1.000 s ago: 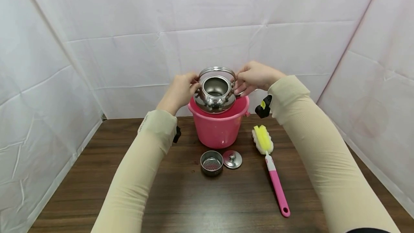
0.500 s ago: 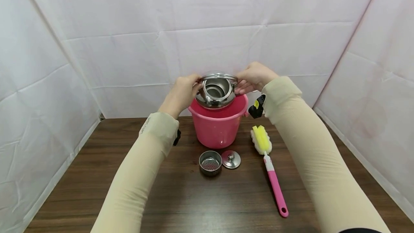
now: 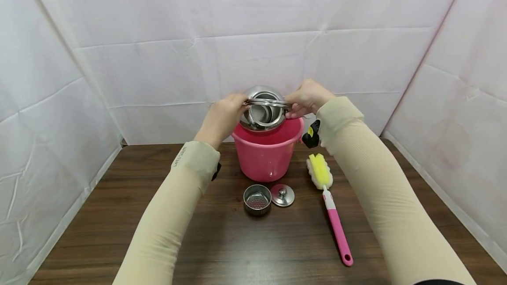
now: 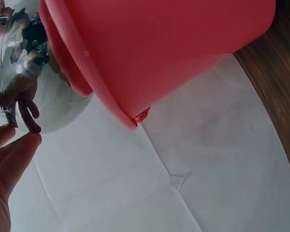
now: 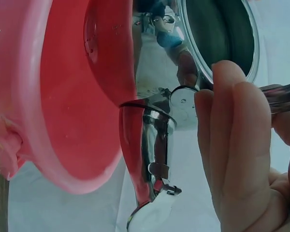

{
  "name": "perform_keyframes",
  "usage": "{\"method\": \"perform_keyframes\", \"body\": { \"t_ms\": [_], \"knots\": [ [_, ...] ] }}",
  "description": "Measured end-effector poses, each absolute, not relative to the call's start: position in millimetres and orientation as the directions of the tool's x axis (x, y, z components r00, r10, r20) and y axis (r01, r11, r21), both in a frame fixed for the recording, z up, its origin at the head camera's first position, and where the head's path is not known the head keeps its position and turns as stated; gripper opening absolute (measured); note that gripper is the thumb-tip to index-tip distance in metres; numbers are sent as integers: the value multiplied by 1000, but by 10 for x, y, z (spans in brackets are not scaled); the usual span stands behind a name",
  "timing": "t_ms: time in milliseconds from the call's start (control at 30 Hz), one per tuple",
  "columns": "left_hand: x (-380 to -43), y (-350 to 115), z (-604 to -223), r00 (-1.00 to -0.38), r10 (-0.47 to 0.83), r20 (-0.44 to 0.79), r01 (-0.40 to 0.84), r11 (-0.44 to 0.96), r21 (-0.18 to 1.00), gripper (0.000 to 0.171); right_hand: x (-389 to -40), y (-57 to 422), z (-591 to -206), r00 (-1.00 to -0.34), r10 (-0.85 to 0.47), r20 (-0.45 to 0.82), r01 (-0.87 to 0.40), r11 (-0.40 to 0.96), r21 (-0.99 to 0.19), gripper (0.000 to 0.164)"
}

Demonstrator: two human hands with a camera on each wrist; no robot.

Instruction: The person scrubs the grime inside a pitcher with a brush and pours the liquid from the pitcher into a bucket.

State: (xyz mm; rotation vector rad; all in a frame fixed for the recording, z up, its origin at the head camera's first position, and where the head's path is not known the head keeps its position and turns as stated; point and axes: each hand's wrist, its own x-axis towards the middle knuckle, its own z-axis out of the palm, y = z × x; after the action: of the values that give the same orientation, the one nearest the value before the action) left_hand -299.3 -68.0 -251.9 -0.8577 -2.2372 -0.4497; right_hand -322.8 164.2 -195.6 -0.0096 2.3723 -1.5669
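Note:
A shiny steel kettle [image 3: 260,126] is held over the pink bucket [image 3: 264,162], its lidless mouth tipped toward me. Its hoop handle [image 3: 269,103] crosses in front of the mouth. My left hand [image 3: 223,115] pinches the handle's left end; in the left wrist view its fingertips [image 4: 33,140] lie right at the kettle's side. My right hand [image 3: 310,96] grips the handle's other end, with several fingers extended beside the mouth in the right wrist view. Below those fingers the spout [image 5: 152,150], with a small flap near its tip, sticks out past the bucket's rim.
In front of the bucket a perforated steel strainer basket [image 3: 257,209] stands beside a round knobbed lid [image 3: 283,196]. A sponge brush with a pink handle [image 3: 338,232] lies to the right on the wooden table [image 3: 222,250]. White sheeting [image 3: 158,69] hangs behind and at both sides.
The handle has come down from above the kettle to across its mouth. The kettle's body has tipped, so its far shoulder shows above the handle. My right hand has shifted slightly down.

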Motion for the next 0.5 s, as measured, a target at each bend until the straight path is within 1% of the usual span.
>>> {"method": "perform_keyframes", "body": {
  "t_ms": [100, 167, 333, 500],
  "knots": [
    [-3009, -674, -2566, -454, 467, 759, 704, 710, -16, 17, -3231, 1641, -1954, -954, -152, -257, 170, 431, -886, 15],
    [-3023, -666, -2591, -419, 472, 776, 706, 706, -48, 16, -3234, 1643, -1942, -952, -142, -271, 182, 449, -875, 14],
    [-3025, -660, -2619, -420, 467, 778, 700, 713, -51, 18, -3241, 1639, -1929, -949, -136, -286, 189, 482, -856, 14],
    [-3025, -658, -2638, -422, 458, 782, 703, 710, -36, 17, -3233, 1624, -1950, -956, -128, -265, 167, 505, -847, 14]
  ]
}}
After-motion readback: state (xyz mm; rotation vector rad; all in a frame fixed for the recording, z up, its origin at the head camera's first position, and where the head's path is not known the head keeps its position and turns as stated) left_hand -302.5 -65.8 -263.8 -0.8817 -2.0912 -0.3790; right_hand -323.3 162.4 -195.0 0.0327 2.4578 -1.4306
